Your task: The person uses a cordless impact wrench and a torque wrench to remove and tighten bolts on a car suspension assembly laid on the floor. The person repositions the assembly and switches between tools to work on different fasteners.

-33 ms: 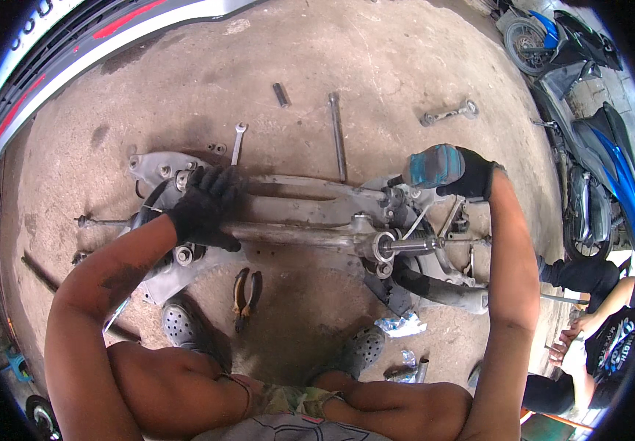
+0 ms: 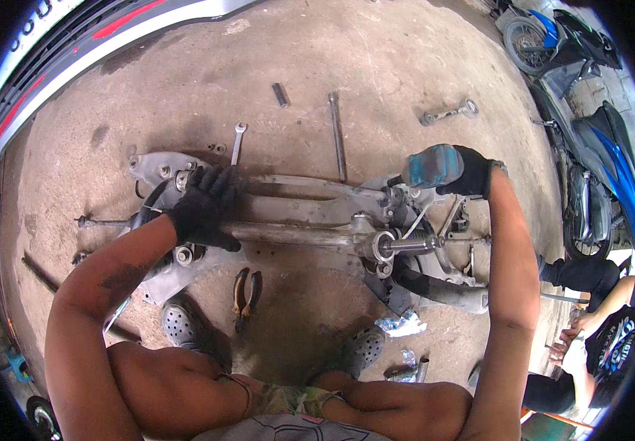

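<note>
Left gloved hand [image 2: 206,209], fingers slightly spread, rests on metal frame [image 2: 295,210], seemingly steadying it on floor [image 2: 185,88]. Pliers [image 2: 240,303] nearby, perhaps for easy reach. Teal power tool [image 2: 435,166] over frame's right end; right gloved hand [image 2: 474,174] curled round it, fingertips hidden.

Black-gloved hands [image 2: 203,209], grey shirt [image 2: 277,429], camouflage shorts [image 2: 280,401], grey perforated clogs [image 2: 181,323]

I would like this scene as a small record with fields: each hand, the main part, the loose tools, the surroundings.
Left hand: black-gloved, on the left side of the metal assembly; grip unclear
Right hand: black-gloved, holding a teal power tool
Main part: grey metal assembly, on the floor
Loose tools: pliers, nearer the person; wrench, beyond the assembly
Surroundings: blue-and-black motorcycle and another person, both at right
</note>
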Available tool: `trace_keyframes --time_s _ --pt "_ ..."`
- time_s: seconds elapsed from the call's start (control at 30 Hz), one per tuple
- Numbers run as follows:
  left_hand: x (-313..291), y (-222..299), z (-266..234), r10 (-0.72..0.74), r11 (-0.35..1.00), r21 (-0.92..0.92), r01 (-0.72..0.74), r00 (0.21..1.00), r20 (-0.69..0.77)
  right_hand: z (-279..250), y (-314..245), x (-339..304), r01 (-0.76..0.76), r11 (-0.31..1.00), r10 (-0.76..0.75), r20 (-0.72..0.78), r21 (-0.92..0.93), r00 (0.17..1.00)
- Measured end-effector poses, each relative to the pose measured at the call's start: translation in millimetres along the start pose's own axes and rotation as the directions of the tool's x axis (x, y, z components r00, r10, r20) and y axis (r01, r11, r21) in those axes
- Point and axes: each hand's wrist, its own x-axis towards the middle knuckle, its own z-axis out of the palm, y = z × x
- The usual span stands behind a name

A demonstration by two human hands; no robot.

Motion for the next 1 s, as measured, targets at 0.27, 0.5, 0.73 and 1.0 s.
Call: trace_keyframes --time_s 0.27,0.5,0.73,1.0 --pt "1.6 -10.9 6.3 0.054 0.995 -0.078 -0.064 0.991 -0.12 -29.6 -20.9 25.9 0.001 0.993 0.014 0.128 -0.117 0.992" --pt "5.7 -6.7 0.8 0.012 0.998 -0.067 -0.014 1.0 -0.025 -28.6 -21.7 19.9 -0.085 0.996 0.089 0.153 -0.035 0.984" --pt "-0.3 -10.5 5.8 0.03 0.997 -0.074 -0.037 0.995 -0.094 -23.7 -14.3 23.4 -0.027 0.998 0.035 0.145 -0.053 0.989" --pt "4.5 -10.8 10.4 0.026 0.998 -0.062 -0.033 0.995 -0.098 -27.7 -11.8 29.2 0.095 0.976 -0.065 0.156 -0.195 0.986"
